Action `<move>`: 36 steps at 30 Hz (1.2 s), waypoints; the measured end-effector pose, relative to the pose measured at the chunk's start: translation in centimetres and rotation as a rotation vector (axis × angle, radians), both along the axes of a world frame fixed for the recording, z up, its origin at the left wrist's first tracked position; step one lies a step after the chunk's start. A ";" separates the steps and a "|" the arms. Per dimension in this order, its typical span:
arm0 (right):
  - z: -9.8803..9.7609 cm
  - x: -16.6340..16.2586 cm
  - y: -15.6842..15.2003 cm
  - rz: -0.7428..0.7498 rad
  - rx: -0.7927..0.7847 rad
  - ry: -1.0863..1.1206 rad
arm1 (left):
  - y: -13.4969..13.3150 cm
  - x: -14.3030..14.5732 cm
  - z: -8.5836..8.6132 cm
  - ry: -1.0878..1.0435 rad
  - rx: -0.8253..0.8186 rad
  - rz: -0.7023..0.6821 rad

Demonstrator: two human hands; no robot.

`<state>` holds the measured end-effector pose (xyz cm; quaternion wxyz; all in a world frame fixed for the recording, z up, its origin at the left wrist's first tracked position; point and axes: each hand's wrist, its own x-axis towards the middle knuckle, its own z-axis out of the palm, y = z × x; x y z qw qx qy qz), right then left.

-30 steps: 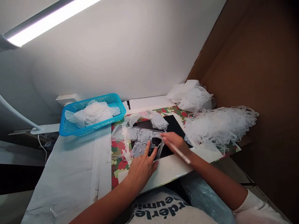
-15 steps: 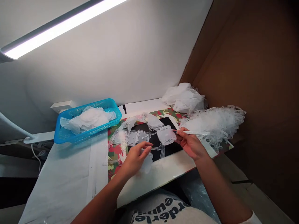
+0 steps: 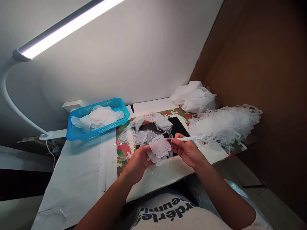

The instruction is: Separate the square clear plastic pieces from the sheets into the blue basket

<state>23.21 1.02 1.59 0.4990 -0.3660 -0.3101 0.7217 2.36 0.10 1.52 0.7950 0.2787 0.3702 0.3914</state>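
My left hand (image 3: 138,163) is closed on a small stack of translucent white plastic pieces (image 3: 160,147) with wavy edges and small dots. My right hand (image 3: 188,149) grips a slim tool with a white stick-like handle (image 3: 192,138), whose narrow reddish-dark tip reaches the top piece. Whether the right fingertips also touch the pieces is hard to tell. Behind both hands lies a clear sheet of linked pieces (image 3: 141,137), spread over a black patch (image 3: 178,125) on the patterned board (image 3: 124,152).
A blue basket (image 3: 98,130) of loose white pieces stands at the back left. Heaped at the right are stringy clear offcuts (image 3: 230,126), with a white bundle (image 3: 194,95) behind. A lamp (image 3: 72,30) hangs above. A brown cardboard wall (image 3: 259,70) bounds the right side.
The piece by my right hand has moved left onto another piece in my left hand. My left fingers, loosely apart before, are now closed on them. The view has shifted slightly.
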 end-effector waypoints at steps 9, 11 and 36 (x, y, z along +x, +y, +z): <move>0.3 -0.2 -0.8 -0.025 0.005 -0.072 | -0.6 -0.5 -0.4 -0.030 -0.064 0.002; 0.3 -0.2 -0.9 -0.030 0.007 -0.082 | -0.7 -0.7 -0.4 -0.048 -0.066 -0.019; -3.9 2.1 2.4 0.001 0.636 -1.119 | -1.1 -0.8 -0.9 0.097 0.069 0.007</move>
